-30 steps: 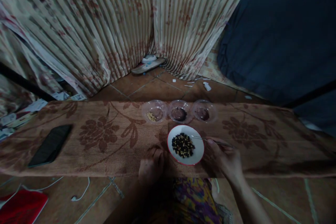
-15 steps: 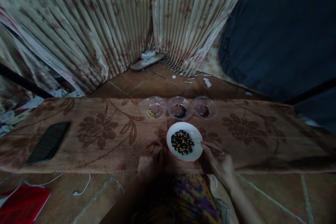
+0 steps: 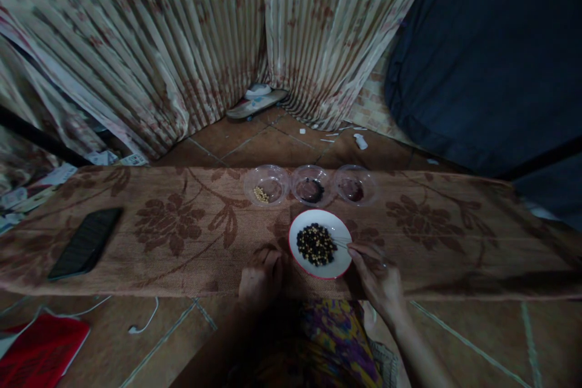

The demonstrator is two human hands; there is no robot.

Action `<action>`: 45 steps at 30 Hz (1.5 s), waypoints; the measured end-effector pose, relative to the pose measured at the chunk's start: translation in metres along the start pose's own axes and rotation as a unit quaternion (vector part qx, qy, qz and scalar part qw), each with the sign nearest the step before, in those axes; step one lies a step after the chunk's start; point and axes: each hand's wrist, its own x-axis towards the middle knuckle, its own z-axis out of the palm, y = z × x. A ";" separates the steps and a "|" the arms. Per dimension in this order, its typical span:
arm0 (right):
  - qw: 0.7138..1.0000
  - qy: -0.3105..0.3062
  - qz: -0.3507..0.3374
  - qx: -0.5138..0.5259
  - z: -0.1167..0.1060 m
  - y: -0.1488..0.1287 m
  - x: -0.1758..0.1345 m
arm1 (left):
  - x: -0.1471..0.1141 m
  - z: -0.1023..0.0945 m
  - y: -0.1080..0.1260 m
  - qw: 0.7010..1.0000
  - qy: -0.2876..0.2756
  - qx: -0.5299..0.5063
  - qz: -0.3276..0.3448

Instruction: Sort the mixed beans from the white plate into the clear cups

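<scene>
1 white dish (image 3: 339, 262) between the hands, dark and pale beans (image 3: 316, 245) heaped inside | 1 tweezers (image 3: 342, 244), pinched in right hand (image 3: 381, 285), tips by beans | left hand (image 3: 260, 279) curled on cloth (image 3: 182, 276) | 3 clear bowls (image 3: 304, 178) just beyond dish | 1 phone (image 3: 86, 242) well left

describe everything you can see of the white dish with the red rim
The white dish is round and shallow, smooth like ceramic or enamel, with a thin red rim. It sits upright on the brown patterned cloth, holding mixed dark and pale beans. A slim tool in the right hand reaches over its right side; contact is unclear.
</scene>
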 end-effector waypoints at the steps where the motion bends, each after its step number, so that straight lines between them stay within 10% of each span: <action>1: 1.000 0.000 -0.003 -0.003 0.000 0.000 0.000 | 0.000 0.000 0.000 1.000 -0.001 0.002 -0.003; 45: 1.000 0.001 0.011 -0.015 -0.002 0.000 -0.002 | 0.000 -0.004 0.004 1.000 -0.005 0.013 -0.002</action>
